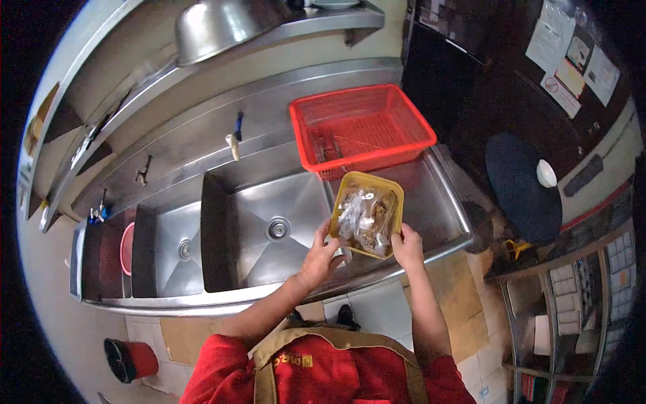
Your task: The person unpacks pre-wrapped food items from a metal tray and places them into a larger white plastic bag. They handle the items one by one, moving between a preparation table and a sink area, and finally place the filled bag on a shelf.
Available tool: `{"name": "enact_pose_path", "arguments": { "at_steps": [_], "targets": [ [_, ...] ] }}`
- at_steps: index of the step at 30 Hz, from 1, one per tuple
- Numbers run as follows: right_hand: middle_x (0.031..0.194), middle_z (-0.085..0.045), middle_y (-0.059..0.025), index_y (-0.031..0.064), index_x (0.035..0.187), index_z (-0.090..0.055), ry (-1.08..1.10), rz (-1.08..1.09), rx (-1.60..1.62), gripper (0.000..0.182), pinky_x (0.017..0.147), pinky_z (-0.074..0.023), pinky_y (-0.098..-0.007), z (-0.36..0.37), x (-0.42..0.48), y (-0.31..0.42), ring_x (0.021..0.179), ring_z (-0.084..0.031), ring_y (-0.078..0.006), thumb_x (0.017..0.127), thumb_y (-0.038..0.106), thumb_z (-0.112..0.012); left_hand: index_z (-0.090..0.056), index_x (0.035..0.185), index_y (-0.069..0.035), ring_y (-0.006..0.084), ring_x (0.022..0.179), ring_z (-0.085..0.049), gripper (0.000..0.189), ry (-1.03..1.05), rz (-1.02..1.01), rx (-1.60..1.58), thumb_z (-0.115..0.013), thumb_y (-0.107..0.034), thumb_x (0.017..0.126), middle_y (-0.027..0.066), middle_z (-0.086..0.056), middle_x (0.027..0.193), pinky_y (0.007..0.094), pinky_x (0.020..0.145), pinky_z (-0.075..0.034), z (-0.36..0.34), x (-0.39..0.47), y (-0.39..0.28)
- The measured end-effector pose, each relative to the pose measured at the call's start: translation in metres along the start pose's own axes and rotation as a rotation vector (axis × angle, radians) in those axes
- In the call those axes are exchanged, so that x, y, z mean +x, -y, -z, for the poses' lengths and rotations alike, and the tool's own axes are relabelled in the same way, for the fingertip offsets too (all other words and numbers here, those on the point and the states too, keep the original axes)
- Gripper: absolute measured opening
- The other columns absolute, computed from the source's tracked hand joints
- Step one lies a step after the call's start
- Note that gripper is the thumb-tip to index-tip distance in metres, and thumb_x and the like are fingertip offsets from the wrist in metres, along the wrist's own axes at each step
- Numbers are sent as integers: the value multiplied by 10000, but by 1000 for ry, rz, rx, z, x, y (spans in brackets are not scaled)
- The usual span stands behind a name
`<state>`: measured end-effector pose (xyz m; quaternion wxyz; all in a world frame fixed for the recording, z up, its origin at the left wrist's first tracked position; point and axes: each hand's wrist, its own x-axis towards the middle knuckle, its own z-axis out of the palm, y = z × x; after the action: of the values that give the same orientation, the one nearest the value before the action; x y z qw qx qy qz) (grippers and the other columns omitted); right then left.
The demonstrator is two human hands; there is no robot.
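Observation:
A yellow plastic basket (pixel 398 212) is held between my two hands, over the divider between the large sink and the drainboard. Inside it lie clear plastic bags (pixel 367 217) with brownish contents that I cannot identify. My left hand (pixel 321 255) grips the lower left side of the basket, and my right hand (pixel 408 247) grips its lower right side. Just behind stands a large red plastic crate (pixel 363 126) on the drainboard, with a small dark item at its left end. The large stainless steel sink basin (pixel 252 252) is left of the basket.
Further left are a smaller basin (pixel 176 272) and one with a pink tub (pixel 127 248). Taps, one with a blue lever (pixel 238 126), line the backsplash. A metal bowl (pixel 222 30) sits on the shelf overhead. At right are a round black tray (pixel 520 192) and a white bowl (pixel 546 173).

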<state>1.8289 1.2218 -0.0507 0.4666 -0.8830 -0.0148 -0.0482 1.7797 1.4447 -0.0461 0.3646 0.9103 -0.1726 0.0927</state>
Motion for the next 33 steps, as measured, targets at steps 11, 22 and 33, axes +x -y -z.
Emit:
{"name": "enact_pose_path", "arguments": {
  "at_steps": [11,22,33],
  "targets": [
    [1061,-561,-105,-23,1170,-457,366,282,701,342,756,-458,-271,-37,-42,216,907,-547,-142,897,176,-511,-494,924,-36,284,1111,-469,357,-627,224,-795,-671,86,640,170,-425,1223,349,891,-422,251,-48,-32],
    [1152,-509,-126,-1,1220,-424,433,0,653,362,772,-506,-309,-149,-100,209,979,-549,-195,880,81,-515,-528,906,-18,163,819,-573,125,-768,-141,188,-568,1,789,64,-566,932,296,695,-499,650,-92,0],
    [1049,-537,-108,0,1155,-476,-25,-225,556,320,702,-522,-297,-134,-161,212,892,-578,-185,862,109,-547,-584,964,-56,112,668,-535,340,-970,27,455,-693,-292,745,57,-590,779,270,546,-460,852,53,77]
  ]
}}
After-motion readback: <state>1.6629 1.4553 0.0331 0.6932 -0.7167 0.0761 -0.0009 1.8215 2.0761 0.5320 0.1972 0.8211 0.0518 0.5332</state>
